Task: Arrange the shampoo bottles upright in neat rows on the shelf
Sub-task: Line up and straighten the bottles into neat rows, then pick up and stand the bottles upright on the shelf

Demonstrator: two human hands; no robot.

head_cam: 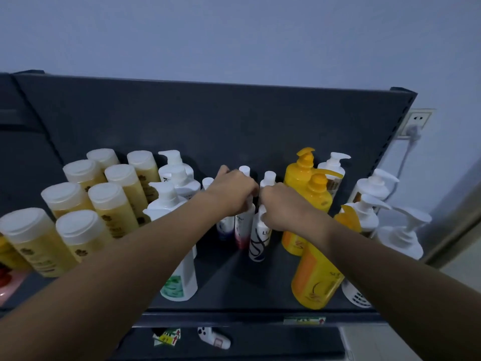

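Both hands were on the small white bottles mid-shelf, arms reaching forward from the front edge.

Left hand (233,192) was palm down, fingers curled shut around the top of a red-bottomed slim bottle (243,227); right hand (285,207) was clamped on the cap of a black-swirl bottle (260,237) (lettering starts "LU", rest hidden). All stood upright on the shelf (234,290), between white pump bottles (179,256) toward the left edge and orange pump bottles (316,274) toward the right.
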